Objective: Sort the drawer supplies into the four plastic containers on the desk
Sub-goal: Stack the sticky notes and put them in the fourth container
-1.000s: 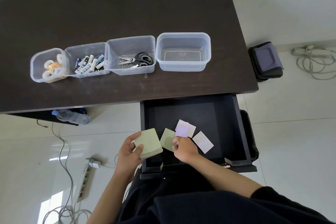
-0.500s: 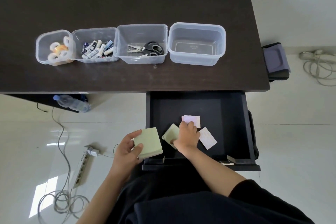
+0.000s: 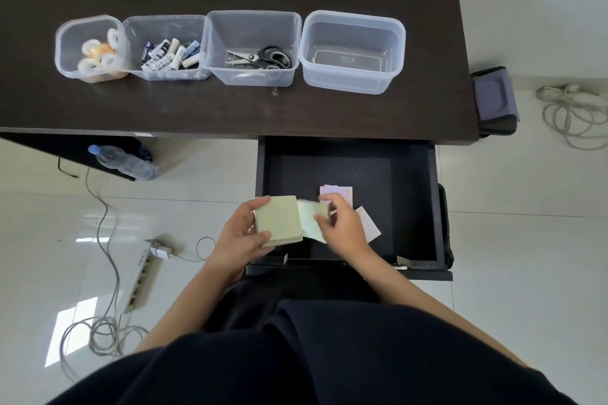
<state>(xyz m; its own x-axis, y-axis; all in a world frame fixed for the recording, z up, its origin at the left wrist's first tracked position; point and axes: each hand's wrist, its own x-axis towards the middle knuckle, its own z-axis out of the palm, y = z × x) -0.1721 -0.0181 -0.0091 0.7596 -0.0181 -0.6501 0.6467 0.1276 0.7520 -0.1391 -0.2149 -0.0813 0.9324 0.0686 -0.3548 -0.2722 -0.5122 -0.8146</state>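
Green sticky-note pad (image 3: 279, 220) sits clamped in my left hand (image 3: 241, 233) over the open drawer's (image 3: 414, 207) front left corner. My right hand (image 3: 342, 223), just right of the pad, pinches a second green pad (image 3: 309, 220) whose edge touches the first. Two pale note pads (image 3: 340, 191) lie deeper in the drawer, beside that right hand, the nearer one. Beyond the drawer, on the desk (image 3: 230, 108), the rightmost container (image 3: 352, 52) stands unfilled; I judge both pads belong there.

Dark desk (image 3: 230, 115) over glossy pale tiled floor (image 3: 526, 240).
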